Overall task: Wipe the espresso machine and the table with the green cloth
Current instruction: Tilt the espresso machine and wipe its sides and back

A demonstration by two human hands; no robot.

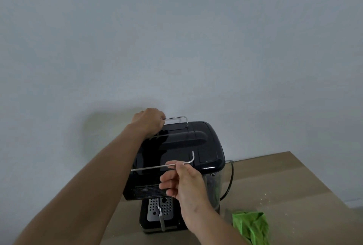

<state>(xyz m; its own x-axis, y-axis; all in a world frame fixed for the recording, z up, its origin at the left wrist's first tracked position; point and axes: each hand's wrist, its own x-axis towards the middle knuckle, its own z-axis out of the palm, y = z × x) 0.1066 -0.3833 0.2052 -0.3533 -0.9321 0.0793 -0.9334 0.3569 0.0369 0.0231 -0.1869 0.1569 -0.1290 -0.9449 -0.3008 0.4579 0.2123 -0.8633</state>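
A black espresso machine (204,142) stands on the wooden table (284,181), its glossy top facing me and its perforated drip tray (166,208) low in front. My left hand (149,122) grips the far metal rail (176,117) at the machine's back left. My right hand (182,183) pinches the near metal rail (157,166) between thumb and forefinger, its other fingers spread. The green cloth (252,225) lies crumpled on the table to the right of the machine, untouched by either hand.
A black power cord (229,181) curves down beside the clear water tank (216,185) on the machine's right. Small white crumbs (265,197) are scattered on the table's right part. A plain grey wall (176,38) stands behind. The table's right edge slants down towards me.
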